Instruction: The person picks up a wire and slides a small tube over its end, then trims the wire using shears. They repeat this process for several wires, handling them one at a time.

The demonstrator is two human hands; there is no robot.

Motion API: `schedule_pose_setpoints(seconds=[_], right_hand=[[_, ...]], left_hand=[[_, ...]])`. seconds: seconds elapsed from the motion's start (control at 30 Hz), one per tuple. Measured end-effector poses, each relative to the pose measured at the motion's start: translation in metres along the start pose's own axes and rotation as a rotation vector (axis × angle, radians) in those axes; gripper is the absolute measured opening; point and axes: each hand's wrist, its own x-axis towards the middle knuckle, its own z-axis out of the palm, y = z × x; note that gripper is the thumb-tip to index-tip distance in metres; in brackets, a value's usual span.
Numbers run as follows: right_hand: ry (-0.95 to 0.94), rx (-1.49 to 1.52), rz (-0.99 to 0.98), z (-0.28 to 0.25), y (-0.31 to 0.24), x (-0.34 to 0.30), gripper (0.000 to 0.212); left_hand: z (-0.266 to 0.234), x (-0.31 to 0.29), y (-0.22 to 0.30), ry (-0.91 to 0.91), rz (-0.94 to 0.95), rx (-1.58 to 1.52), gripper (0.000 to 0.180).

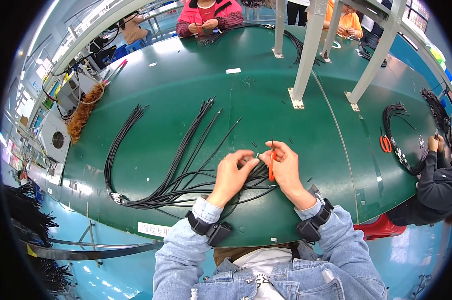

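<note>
My right hand (286,167) is closed around orange-handled scissors (272,167), their dark blades pointing away from me. Its thumb and forefinger meet close to a small pale tip (258,155). Just left of it, my left hand (230,174) is slightly blurred, thumb and fingers drawn together; what they pinch is too small to make out. Black cables (173,187) fan out over the green table and pass beneath both hands. Metallic ends (117,198) gather at the bundle's left side, and one part of it (118,137) curves away toward the far side.
Grey metal posts (306,60) stand on the table (186,75) ahead. Bench machines (56,135) with brown fluff line the left edge. At the right lie more orange-handled scissors (385,143) and a cable bundle (398,150) beside a co-worker's sleeve (436,175). Other people sit across the table.
</note>
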Motion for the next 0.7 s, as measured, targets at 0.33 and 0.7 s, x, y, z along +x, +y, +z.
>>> schedule_pose_setpoints(seconds=[0.33,0.7], right_hand=[[0.08,0.0,0.059,-0.015,-0.018,0.011,0.033],[0.028,0.135,0.01,-0.019,-0.046,0.002,0.033]], left_hand=[[-0.025,0.061,-0.064,0.218,0.279,0.647,0.02],[-0.027,0.042,0.012,-0.1,0.033,-0.192,0.011]])
